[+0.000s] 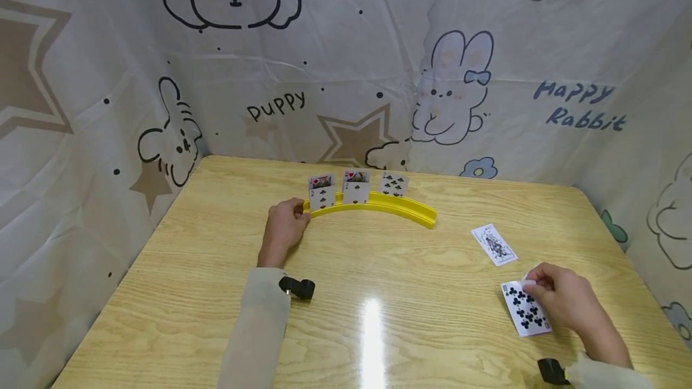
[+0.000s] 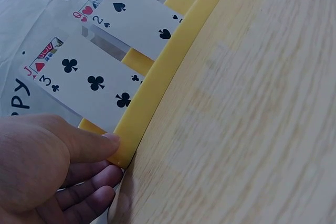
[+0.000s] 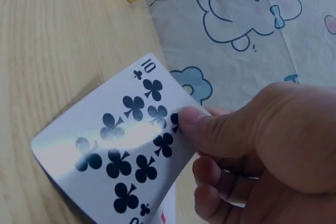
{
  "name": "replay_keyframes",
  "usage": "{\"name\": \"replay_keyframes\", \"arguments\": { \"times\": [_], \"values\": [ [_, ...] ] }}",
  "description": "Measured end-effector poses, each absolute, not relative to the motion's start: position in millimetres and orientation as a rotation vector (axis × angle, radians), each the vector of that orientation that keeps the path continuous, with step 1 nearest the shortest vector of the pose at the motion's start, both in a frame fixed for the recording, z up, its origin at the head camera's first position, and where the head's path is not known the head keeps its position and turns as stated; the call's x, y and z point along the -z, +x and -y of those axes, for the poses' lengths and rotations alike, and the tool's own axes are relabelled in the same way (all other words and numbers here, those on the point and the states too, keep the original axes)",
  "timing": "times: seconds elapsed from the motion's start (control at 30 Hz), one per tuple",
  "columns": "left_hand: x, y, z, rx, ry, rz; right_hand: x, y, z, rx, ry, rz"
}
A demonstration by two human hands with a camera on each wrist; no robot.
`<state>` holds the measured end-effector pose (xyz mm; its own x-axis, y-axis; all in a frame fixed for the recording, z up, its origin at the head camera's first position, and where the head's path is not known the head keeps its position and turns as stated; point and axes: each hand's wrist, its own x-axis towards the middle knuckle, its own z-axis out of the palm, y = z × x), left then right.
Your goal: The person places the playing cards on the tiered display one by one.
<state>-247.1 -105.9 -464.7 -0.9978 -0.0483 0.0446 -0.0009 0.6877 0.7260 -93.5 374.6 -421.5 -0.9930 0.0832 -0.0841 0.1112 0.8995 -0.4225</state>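
Note:
My left hand (image 1: 285,224) pinches the left end of a curved yellow card holder (image 1: 411,209), thumb on its front edge in the left wrist view. Upright in the holder stand a three of clubs (image 2: 94,80) before a red jack (image 2: 39,64), a two of spades (image 2: 131,14) before a queen of hearts (image 2: 92,6), and another clubs card (image 1: 394,184). On the right, a ten of clubs (image 3: 131,135) is between the thumb and fingers of my right hand (image 1: 564,296), its face toward me. Part of another card (image 3: 168,211) with a red mark shows beneath it.
A joker-like black-and-white card (image 1: 494,245) lies face up on the wooden table (image 1: 411,293), between the holder and my right hand. A printed cloth (image 1: 335,77) hangs behind the table and along both sides.

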Motion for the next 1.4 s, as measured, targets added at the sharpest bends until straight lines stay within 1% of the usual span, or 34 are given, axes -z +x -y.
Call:
{"name": "replay_keyframes", "arguments": {
  "times": [0.4,0.7,1.4],
  "values": [
    [466,-247,106,1.205,0.033,2.832,412,-94,-369,0.812,0.045,-3.136],
    [466,-247,106,1.207,0.041,2.824,406,-97,-359,0.959,0.096,-3.097],
    [464,-246,105,1.211,0.018,2.809,402,-123,-332,1.168,0.061,-3.081]
  ]
}}
